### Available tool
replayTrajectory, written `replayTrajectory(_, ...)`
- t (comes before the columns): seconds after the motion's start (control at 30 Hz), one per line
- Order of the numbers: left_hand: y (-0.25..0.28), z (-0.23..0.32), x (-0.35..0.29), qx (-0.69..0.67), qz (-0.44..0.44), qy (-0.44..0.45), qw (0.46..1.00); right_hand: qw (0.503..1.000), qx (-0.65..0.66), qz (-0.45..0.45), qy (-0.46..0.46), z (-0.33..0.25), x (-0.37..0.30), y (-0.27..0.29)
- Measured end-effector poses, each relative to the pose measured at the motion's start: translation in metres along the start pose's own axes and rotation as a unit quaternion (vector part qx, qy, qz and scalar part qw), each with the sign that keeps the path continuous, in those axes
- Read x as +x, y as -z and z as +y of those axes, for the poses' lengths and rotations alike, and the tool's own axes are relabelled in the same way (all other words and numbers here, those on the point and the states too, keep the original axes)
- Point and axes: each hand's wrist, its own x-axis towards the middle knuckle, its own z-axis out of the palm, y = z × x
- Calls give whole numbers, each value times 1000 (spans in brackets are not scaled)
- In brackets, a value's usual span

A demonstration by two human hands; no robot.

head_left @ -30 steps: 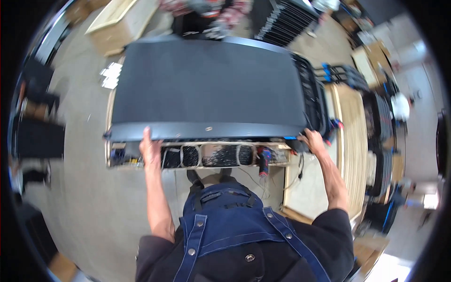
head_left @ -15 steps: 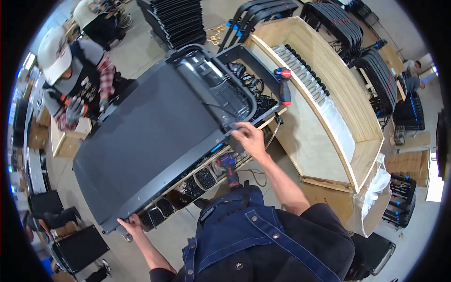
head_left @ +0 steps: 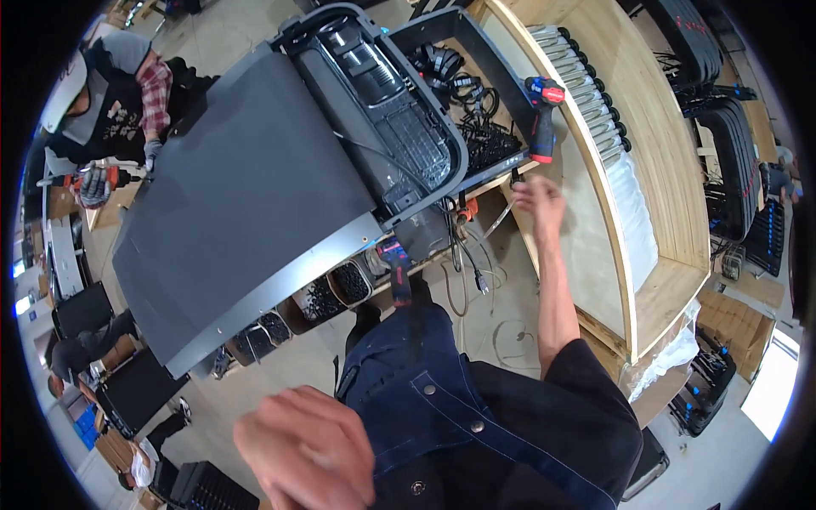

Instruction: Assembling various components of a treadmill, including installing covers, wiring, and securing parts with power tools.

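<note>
A large dark grey panel (head_left: 246, 187) lies across the bench in front of me, with a black plastic tray (head_left: 382, 110) framed at its right end. A black power cord (head_left: 455, 234) runs over the tray's near corner, its plug hanging below. My right hand (head_left: 541, 202) reaches past that corner, fingers loosely bent and apart, beside a thin grey hose (head_left: 500, 219); contact with the hose is unclear. Close to my body, my left hand (head_left: 310, 446) is raised off the panel with curled fingers, too blurred to show whether anything is in it.
One red-and-black power driver (head_left: 542, 119) stands by a bin of black parts (head_left: 484, 127); another driver (head_left: 395, 270) hangs at the bench's near edge above small parts bins (head_left: 348, 282). A wooden crate (head_left: 633, 340) holds metal tubes. Across the panel, a gloved co-worker (head_left: 110, 127) holds an orange drill (head_left: 89, 183).
My left hand has left the panel's near-left corner and come up toward me. My right hand has moved right, off the tray corner. A cord with a plug now hangs there.
</note>
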Motion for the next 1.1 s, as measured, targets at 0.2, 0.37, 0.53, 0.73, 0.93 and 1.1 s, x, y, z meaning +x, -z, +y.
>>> replayTrajectory(0.2,-17,-31,40,-65,-72,-19,995,835,-537,-111,50,41,-45,0)
replayTrajectory(0.37,-10,-41,46,-106,-125,-37,986,870,-479,53,99,125,11,33)
replayTrajectory(0.53,-39,-85,38,-57,108,-421,899,957,6,144,-250,199,110,52)
replayTrajectory(0.73,57,-24,-75,33,52,208,976,966,36,72,-247,249,196,106)
replayTrajectory(0.93,145,-157,-361,188,413,551,700,977,21,82,-198,200,151,88)
replayTrajectory(1.1,211,-181,-533,146,687,474,532,992,61,54,-93,111,49,101)
